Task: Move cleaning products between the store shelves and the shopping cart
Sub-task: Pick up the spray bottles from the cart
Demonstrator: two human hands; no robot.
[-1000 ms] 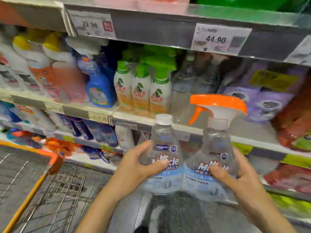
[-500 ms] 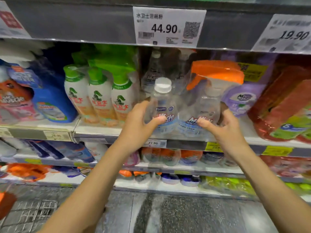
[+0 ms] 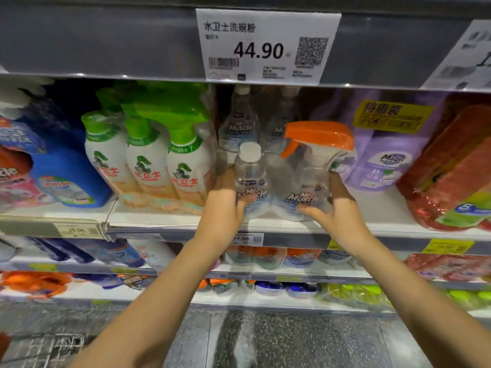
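The pack [image 3: 300, 187] is 2 clear Mr Muscle bottles wrapped together. 1 has a white cap, the other an orange spray top. It stands upright at the front of the shelf [image 3: 164, 220]. The wire cart [image 3: 53, 349] shows bottom left.

Up in front of me a white price label [image 3: 267, 46] reading 44.90 sits on the front edge of the upper shelf [image 3: 106, 41], with a blurred label [image 3: 463, 57] at that edge's right end. The middle shelf [image 3: 398, 231] carries a small tag [image 3: 247, 239] reading 77.90 mid-edge and a yellow tag [image 3: 447, 246] further right. Below me is a dark speckled floor [image 3: 292, 341].
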